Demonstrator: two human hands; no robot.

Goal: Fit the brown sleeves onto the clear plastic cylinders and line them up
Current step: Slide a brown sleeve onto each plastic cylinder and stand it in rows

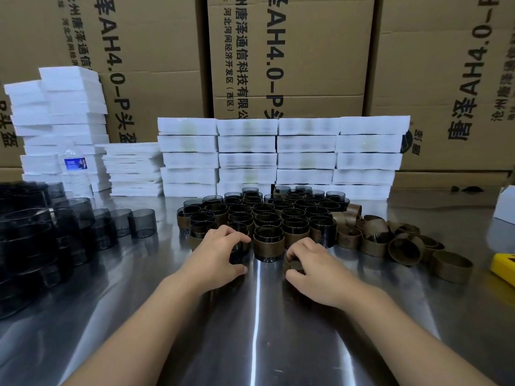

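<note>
Just before the sleeved block, the left grip is clamping a cylinder and the right grip is pinching a brown sleeve; crooked entry is risking a jam.

Left grip holds cylinder; right grip pinches brown sleeve.

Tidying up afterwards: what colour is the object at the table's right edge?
The object is yellow; the head view shows it best.
</note>
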